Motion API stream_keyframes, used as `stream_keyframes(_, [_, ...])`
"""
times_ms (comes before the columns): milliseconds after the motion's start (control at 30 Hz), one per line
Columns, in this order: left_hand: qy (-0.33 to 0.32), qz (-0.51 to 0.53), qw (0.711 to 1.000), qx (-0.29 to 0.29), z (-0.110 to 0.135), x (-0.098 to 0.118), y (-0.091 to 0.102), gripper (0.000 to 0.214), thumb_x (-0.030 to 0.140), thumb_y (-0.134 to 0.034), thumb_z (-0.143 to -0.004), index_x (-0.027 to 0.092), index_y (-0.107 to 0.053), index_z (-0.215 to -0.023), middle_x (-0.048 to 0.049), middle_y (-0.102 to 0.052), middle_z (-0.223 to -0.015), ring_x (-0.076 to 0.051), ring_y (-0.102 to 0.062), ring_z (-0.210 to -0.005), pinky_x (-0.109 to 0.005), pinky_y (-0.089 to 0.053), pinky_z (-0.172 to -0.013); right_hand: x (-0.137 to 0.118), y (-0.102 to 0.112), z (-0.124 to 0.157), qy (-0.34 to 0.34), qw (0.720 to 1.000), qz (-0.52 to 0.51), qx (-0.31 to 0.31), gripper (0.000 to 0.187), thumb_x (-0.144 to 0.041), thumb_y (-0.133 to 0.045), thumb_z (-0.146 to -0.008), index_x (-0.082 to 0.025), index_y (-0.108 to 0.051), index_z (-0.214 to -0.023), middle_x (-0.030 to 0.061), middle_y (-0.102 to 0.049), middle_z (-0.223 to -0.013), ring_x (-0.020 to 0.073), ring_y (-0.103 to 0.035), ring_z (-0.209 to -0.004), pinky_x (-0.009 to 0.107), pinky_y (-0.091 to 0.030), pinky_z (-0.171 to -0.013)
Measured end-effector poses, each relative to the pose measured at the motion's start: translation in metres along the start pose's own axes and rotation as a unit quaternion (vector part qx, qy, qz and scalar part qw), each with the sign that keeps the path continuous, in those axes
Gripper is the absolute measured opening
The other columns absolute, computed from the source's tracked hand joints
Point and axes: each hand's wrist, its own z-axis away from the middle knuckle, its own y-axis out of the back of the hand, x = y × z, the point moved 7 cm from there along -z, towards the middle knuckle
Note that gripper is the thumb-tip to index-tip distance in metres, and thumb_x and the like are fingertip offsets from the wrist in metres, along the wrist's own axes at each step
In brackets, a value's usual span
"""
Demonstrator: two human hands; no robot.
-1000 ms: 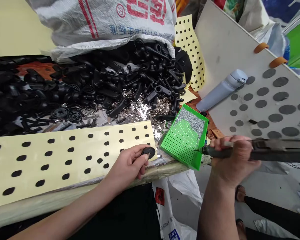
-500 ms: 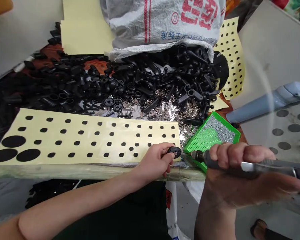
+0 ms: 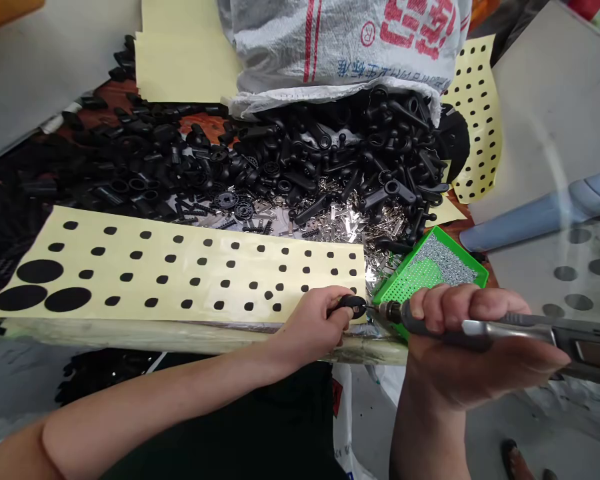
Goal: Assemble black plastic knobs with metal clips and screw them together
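Observation:
My left hand pinches a small black oval plastic part at the table's front edge. My right hand is wrapped round a grey powered screwdriver, held level, with its tip touching the black part. Just behind the tip stands a green perforated tray holding tiny silver screws at its far end. A yellow backing sheet dotted with black stickers lies under and to the left of my left hand.
A heap of black plastic parts and silver metal clips spills from a white woven sack. A grey-blue bottle lies on a white board with grey discs at the right. More yellow sheets lie behind.
The view has swung left. My right hand brought the screwdriver from over the green tray to the black part; its tip now touches it. My left hand kept hold of the part.

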Motion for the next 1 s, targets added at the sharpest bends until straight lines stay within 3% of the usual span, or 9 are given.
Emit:
stream_keyframes(467, [-0.025, -0.026, 0.999, 0.001, 0.003, 0.007, -0.002, 0.017, 0.024, -0.048, -0.083, 0.014, -0.059, -0.092, 0.0044, -0.048, -0.057, -0.011, -0.045, -0.046, -0.024, -0.03, -0.044, 0.003, -0.002, 0.002, -0.001, 1.0, 0.007, -0.013, 0.044, -0.057, -0.077, -0.067, -0.02, -0.052, -0.067, -0.0101, -0.045, -0.05, 0.0063, -0.041, -0.037, 0.022, -0.038, -0.038])
stream_keyframes(800, [-0.001, -0.061, 0.998, 0.035, 0.005, 0.008, 0.0, 0.014, 0.015, -0.046, -0.081, 0.016, -0.06, -0.08, 0.0043, -0.047, -0.055, -0.011, -0.046, -0.046, -0.023, -0.032, -0.046, 0.008, -0.015, 0.008, 0.006, 0.999, 0.046, -0.005, 0.025, -0.025, -0.072, -0.077, -0.018, -0.051, -0.065, -0.0081, -0.049, -0.051, 0.007, -0.044, -0.039, 0.025, -0.041, -0.038])
stream_keyframes(1000, [-0.033, -0.112, 0.99, 0.075, 0.007, 0.01, 0.003, 0.018, 0.014, -0.047, -0.082, 0.017, -0.064, -0.085, 0.0033, -0.048, -0.055, -0.012, -0.045, -0.05, -0.024, -0.032, -0.05, 0.011, -0.013, 0.009, 0.039, 0.995, 0.066, 0.065, 0.021, -0.025, -0.071, -0.078, -0.018, -0.053, -0.071, -0.0082, -0.05, -0.055, 0.0075, -0.046, -0.039, 0.025, -0.039, -0.037])
